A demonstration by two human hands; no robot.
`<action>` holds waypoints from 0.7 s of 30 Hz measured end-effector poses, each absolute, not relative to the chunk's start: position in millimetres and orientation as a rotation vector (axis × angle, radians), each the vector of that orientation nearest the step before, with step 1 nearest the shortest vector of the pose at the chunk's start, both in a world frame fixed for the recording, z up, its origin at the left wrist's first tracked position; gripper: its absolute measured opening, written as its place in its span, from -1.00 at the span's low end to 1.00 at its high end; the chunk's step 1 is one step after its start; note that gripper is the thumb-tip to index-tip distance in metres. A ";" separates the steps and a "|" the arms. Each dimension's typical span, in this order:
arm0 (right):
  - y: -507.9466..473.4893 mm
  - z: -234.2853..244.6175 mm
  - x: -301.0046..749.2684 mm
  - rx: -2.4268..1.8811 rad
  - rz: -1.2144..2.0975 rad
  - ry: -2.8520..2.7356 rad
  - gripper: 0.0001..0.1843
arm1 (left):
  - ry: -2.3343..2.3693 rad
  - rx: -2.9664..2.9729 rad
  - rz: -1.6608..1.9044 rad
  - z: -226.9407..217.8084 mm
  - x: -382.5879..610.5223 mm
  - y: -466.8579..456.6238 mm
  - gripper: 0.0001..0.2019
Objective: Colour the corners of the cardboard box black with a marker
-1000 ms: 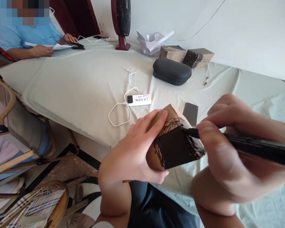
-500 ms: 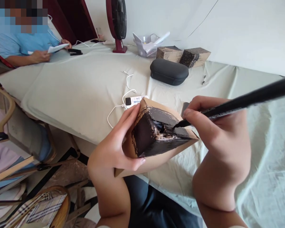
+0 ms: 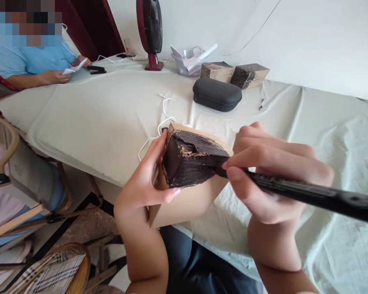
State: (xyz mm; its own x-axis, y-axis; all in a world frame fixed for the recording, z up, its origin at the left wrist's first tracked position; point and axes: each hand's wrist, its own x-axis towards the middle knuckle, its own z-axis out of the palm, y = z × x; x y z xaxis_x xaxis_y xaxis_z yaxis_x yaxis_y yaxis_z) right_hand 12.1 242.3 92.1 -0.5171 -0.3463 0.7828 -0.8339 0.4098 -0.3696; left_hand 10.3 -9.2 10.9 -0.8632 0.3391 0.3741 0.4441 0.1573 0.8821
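My left hand (image 3: 144, 179) grips a brown cardboard box (image 3: 184, 206) by its left end, thumb along the near side and fingers on the far side. One corner of the box is coloured black over several faces, with a torn, bare brown patch at its upper edge. Between the thumb and fingers of my right hand (image 3: 270, 171) is a black marker pen (image 3: 309, 194). Its tip meets the blackened near face, partly hidden by my fingertips. The box is tilted above the table's front edge.
A black hard case (image 3: 217, 94) lies behind the box. Two more black-scribbled boxes (image 3: 257, 72), a clear plastic basket (image 3: 184, 65) and a fan (image 3: 150, 36) stand along the wall. A white cable (image 3: 164, 108) is on the cloth. Another person (image 3: 39, 61) holds paper at left.
The box has turned so its near black face shows more. My right hand has swung the marker from the top face to the near face, its back end now lower.
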 end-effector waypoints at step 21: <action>251.2 84.6 -10.6 0.725 1.650 -2.134 -0.69 | -2.385 -0.869 -1.806 0.5 6.3 -21.0 0.21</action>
